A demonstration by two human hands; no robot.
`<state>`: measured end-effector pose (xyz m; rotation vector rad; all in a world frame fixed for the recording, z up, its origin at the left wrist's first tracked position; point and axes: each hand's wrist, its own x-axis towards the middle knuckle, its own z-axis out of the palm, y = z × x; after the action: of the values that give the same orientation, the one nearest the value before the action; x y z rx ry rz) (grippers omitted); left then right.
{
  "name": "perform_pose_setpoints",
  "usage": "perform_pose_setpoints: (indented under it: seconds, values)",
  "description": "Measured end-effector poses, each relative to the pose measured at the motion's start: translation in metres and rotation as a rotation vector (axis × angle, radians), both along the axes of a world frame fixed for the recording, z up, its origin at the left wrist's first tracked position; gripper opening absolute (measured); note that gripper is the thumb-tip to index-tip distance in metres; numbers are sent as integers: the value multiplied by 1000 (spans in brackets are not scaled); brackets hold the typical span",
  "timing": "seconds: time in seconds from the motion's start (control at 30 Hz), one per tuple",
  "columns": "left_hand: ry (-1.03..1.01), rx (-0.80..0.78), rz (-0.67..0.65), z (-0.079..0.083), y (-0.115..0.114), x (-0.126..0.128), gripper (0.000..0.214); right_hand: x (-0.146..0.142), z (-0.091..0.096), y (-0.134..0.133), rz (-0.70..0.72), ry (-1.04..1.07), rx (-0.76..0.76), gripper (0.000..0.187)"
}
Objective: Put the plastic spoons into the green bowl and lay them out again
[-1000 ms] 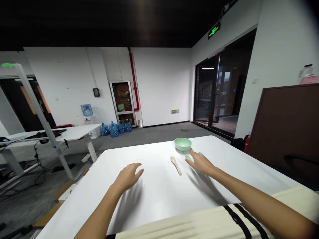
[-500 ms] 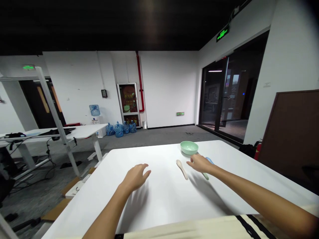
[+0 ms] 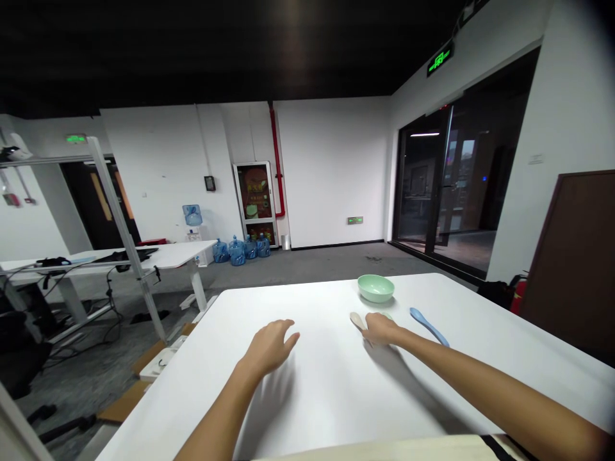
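Observation:
A white table (image 3: 327, 384) lies in front of me. My left hand (image 3: 271, 346) rests flat on it, fingers stretched out, holding nothing. My right hand (image 3: 382, 330) lies over the handle of a beige spoon (image 3: 356, 319), fingers bent down onto it; only the spoon's bowl shows, still on the table. A sliver of a green spoon (image 3: 387, 315) peeks out behind that hand. A blue spoon (image 3: 429, 326) lies free just right of my hand. A mint-green bowl (image 3: 376, 288) stands upright beyond the spoons, near the table's far edge.
A second white desk (image 3: 144, 256) with cables stands at the left behind a slanted metal post (image 3: 127, 237). Blue water jugs (image 3: 237, 250) line the far wall. A dark brown panel (image 3: 571, 256) stands at the right. Cardboard (image 3: 127, 403) lies on the floor by the table's left edge.
My right hand has slid left, off the blue and green spoons and onto the beige spoon's handle; the blue spoon now lies uncovered. My left hand has stayed flat.

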<state>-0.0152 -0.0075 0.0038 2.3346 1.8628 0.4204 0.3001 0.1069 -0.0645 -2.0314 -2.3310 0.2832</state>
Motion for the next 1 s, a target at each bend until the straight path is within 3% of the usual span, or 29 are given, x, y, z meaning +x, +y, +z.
perform_pose_setpoints:
  seconds: [0.2,0.3,0.47,0.73,1.0]
  values:
    - [-10,-12,-4,-2,4,-1,52,15,28,9,42,85,83,36]
    - [-12,-16,-6,-2,5,-2,52,28,44,23,-41,50,198,35]
    - [-5,-23,2,1,7,-1,52,51,56,57,-187,-2,249,35]
    - [-17,-23,14,-1,12,0,54,74,40,107,-335,29,223,34]
    - [-20,-27,24,-3,16,0,54,79,15,127,-382,40,206,34]
